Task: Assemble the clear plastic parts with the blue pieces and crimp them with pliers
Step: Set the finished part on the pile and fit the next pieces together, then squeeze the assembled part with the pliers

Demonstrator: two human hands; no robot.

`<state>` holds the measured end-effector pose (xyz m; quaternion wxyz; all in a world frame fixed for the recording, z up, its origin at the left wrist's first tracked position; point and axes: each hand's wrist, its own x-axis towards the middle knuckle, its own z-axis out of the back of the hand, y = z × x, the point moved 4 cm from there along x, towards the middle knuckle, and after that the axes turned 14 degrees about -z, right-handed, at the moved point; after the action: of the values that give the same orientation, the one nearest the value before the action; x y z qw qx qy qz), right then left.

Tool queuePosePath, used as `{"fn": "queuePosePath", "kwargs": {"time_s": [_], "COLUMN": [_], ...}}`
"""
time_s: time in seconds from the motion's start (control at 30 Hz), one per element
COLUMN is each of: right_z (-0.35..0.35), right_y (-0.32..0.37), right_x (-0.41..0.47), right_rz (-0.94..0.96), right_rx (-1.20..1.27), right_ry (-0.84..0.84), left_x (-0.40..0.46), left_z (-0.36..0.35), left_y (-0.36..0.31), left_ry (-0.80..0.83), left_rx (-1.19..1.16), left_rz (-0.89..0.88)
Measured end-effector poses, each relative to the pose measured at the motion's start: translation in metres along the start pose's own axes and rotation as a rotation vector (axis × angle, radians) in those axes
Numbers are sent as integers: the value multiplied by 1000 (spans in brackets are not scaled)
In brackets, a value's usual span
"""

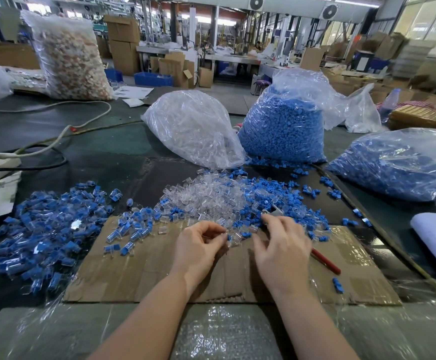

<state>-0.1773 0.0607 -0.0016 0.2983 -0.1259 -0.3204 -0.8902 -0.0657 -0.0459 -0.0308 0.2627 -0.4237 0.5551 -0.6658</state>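
Over the cardboard sheet [159,268], the left hand [198,245] pinches a clear part with a blue piece [229,238] at its fingertips, while the right hand [282,245] hovers with fingers loosely spread and released, the red-handled pliers [326,261] lying beneath it. Left on the worktop [95,146], a large heap of assembled units [48,224] indicates substantial progress. Beyond, the loose mixed pile [224,196] and the full bags of clear parts [193,128] and blue pieces [282,131] indicate much remains.
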Motion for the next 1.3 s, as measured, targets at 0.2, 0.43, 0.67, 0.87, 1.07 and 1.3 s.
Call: {"fn": "queuePosePath", "kwargs": {"time_s": [0.2, 0.43, 0.67, 0.87, 1.07, 1.3], "right_z": [2, 10, 14, 11, 25, 30], "right_y": [-35, -20, 11, 27, 32, 38], "right_x": [16, 19, 8, -3, -3, -6], "right_rz": [-389, -251, -132, -125, -152, -137], "right_rx": [-549, -533, -125, 21, 101, 77], "right_ry": [321, 288, 628, 807, 966, 1057], "left_x": [2, 4, 11, 14, 13, 13], "left_z": [2, 4, 6, 8, 8, 9], "left_y": [5, 5, 9, 11, 8, 10], "left_ry": [-55, -86, -154, -226, -236, -262], "left_rx": [-170, -249, -274, -334, -336, -333], "left_rz": [85, 122, 157, 186, 171, 195]}}
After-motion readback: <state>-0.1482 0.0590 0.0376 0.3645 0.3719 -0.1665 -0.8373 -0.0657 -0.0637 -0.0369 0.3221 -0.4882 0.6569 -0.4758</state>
